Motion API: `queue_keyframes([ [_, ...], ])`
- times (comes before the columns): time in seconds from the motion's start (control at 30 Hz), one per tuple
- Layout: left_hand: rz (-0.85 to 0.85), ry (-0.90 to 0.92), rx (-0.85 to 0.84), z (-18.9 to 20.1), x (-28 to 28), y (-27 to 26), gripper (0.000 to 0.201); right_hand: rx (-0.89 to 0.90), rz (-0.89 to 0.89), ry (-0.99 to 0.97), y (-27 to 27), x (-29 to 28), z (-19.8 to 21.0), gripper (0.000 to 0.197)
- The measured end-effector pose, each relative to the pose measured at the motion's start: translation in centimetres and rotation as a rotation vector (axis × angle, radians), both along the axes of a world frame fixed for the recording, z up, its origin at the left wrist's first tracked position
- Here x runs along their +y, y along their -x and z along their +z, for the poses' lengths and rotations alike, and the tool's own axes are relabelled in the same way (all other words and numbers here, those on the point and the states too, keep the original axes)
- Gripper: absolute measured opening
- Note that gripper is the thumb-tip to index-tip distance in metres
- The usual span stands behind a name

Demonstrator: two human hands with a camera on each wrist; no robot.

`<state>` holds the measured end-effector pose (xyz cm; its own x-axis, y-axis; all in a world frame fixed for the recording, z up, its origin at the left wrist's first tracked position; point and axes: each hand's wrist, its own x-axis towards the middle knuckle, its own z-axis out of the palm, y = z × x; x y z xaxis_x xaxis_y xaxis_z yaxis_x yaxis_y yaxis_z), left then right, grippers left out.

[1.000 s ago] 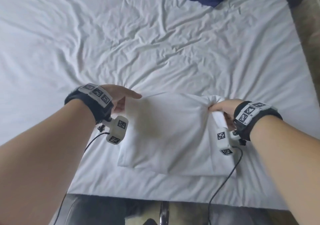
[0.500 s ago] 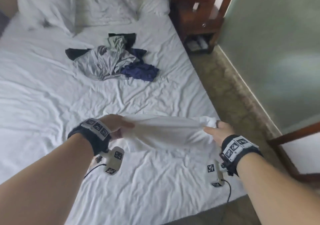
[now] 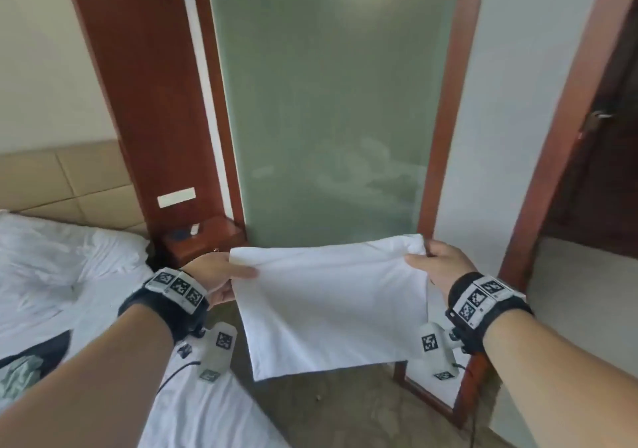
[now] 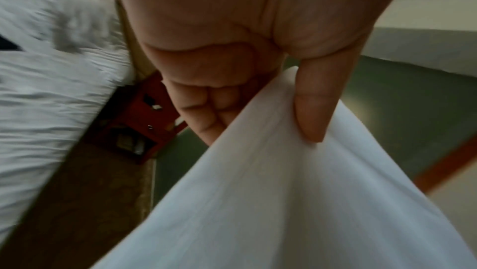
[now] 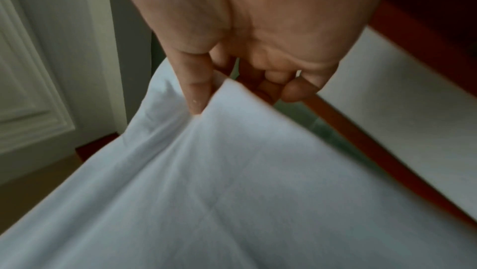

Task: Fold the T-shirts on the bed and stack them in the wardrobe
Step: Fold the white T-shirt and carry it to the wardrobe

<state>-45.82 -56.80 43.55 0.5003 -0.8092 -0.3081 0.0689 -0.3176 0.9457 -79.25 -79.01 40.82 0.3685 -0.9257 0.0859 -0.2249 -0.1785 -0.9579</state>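
A folded white T-shirt (image 3: 331, 295) hangs in the air in front of me, off the bed and over the floor. My left hand (image 3: 221, 276) pinches its left edge, thumb on top and fingers underneath, as the left wrist view shows on the T-shirt (image 4: 258, 191). My right hand (image 3: 435, 264) pinches the right top corner, thumb on the T-shirt (image 5: 232, 171) and fingers curled behind. Dark and grey unfolded T-shirts (image 3: 27, 361) lie on the bed (image 3: 193, 413) at the lower left edge.
A frosted glass panel (image 3: 328, 102) in a red-brown wooden frame stands straight ahead. A wooden nightstand (image 3: 203, 237) sits between the bed and the glass. A dark doorway (image 3: 604, 171) opens at the right. Brown patterned floor (image 3: 345, 406) lies below the shirt.
Both hands lifted the folded white T-shirt off the bed and carried it to the right. My view swung from the bed up to the glass panel and doorway.
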Motion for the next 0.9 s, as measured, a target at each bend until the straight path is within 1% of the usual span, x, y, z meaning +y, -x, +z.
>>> queue_keyframes([
  [0.07,-0.081,0.037,-0.021,2.8,-6.5,4.7,0.023,-0.007,-0.067,0.036,7.1,-3.1,3.1,0.015],
  [0.1,-0.127,0.055,-0.034,3.8,-9.7,7.2,0.025,-0.015,-0.105,0.055,10.8,-4.3,4.4,0.018],
  [0.17,-0.222,0.098,-0.067,5.2,-15.6,12.5,0.027,-0.036,-0.222,0.098,18.1,-6.1,6.6,0.021],
  [0.23,-0.312,0.146,-0.1,6.1,-20.8,18.1,0.031,-0.037,-0.329,0.098,25.2,-7.1,7.9,0.021],
  [0.3,-0.406,0.193,-0.126,6.6,-25.4,23.3,0.037,-0.021,-0.432,0.089,31.4,-7.1,8.8,0.017],
  [0.37,-0.509,0.224,-0.16,7.0,-29.8,28.0,0.054,-0.01,-0.535,0.097,36.9,-6.3,9.5,0.011],
  [0.4,-0.547,0.231,-0.164,7.5,-31.4,30.5,0.059,0.007,-0.595,0.104,39.3,-5.7,9.9,0.008],
  [0.43,-0.565,0.237,-0.166,8.2,-32.6,33.2,0.053,0.038,-0.654,0.115,41.7,-5.2,10.4,0.007],
  [0.5,-0.581,0.241,-0.19,9.7,-34.3,38.2,0.028,0.139,-0.735,0.156,45.8,-4.4,11.3,0.007],
  [0.53,-0.597,0.243,-0.193,10.0,-35.4,40.2,0.024,0.201,-0.765,0.174,47.5,-4.1,11.7,0.007],
  [0.57,-0.622,0.246,-0.195,10.3,-36.5,42.1,0.027,0.255,-0.798,0.18,49.1,-3.7,12.1,0.006],
  [0.6,-0.645,0.246,-0.206,10.3,-37.6,43.8,0.035,0.297,-0.831,0.175,50.4,-3.5,12.4,0.007],
  [0.63,-0.679,0.244,-0.212,10.2,-38.8,45.4,0.043,0.336,-0.869,0.163,51.7,-3.5,12.6,0.011],
  [0.67,-0.709,0.235,-0.205,10.0,-39.9,46.8,0.045,0.383,-0.904,0.142,52.8,-3.6,12.7,0.016],
  [0.73,-0.775,0.222,-0.181,9.7,-42.3,49.7,0.038,0.475,-0.962,0.093,54.9,-4.3,12.4,0.031],
  [0.77,-0.811,0.212,-0.181,9.5,-43.8,51.1,0.039,0.488,-0.987,0.08,55.9,-4.9,11.9,0.036],
  [0.83,-0.891,0.191,-0.186,8.8,-46.9,53.8,0.038,0.476,-1.044,0.058,58.1,-6.7,10.4,0.039],
  [0.9,-0.929,0.187,-0.198,7.7,-50.4,56.5,0.034,0.418,-1.076,0.034,59.9,-9.2,8.5,0.038],
])
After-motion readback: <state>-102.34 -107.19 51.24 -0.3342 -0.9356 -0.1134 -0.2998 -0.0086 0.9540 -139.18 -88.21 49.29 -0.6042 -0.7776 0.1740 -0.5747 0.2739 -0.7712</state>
